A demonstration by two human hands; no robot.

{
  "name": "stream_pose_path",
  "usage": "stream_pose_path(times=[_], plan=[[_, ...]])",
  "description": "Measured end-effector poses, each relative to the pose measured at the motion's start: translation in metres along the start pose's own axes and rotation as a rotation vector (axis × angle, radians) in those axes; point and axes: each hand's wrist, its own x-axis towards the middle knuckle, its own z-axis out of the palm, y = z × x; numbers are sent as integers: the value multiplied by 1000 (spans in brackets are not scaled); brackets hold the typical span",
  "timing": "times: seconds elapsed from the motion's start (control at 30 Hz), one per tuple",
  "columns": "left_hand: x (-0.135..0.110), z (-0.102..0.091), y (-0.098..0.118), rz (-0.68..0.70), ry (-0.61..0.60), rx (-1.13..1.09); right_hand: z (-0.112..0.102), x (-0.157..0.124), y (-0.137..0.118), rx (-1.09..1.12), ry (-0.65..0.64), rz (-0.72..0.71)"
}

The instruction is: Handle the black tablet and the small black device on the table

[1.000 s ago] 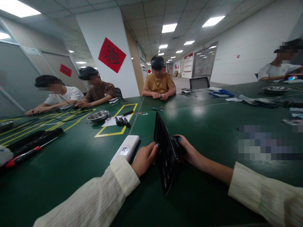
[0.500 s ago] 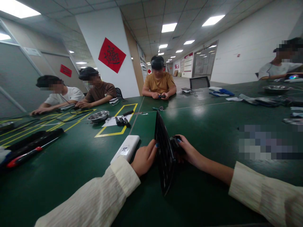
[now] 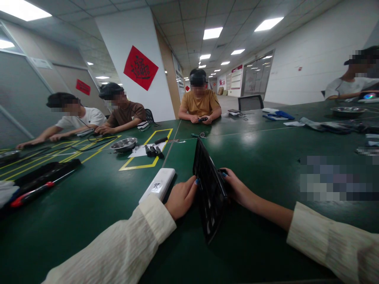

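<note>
On the green table (image 3: 266,157) at six o'clock a black panel (image 3: 211,197) is held on edge, gripped between left hand (image 3: 180,198) and right hand (image 3: 240,190), and could be toppled onto the white remote (image 3: 158,184) at ten o'clock if pressure is eased.

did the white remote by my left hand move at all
No. The white remote still lies just short of the yellow tape line, beside the left hand holding the black panel.
</note>
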Motion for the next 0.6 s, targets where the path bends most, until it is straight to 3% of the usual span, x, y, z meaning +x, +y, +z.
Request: stream_pose_path(times=[0.23,0.4,0.6], plan=[[0,0,0,29,-40,-9,-1,1,3,3,-9,13],[1,2,2,-14,56,-18,-3,3,8,-12,-15,4],[0,2,-1,6,45,-2,-2,2,3,-31,-39,12]])
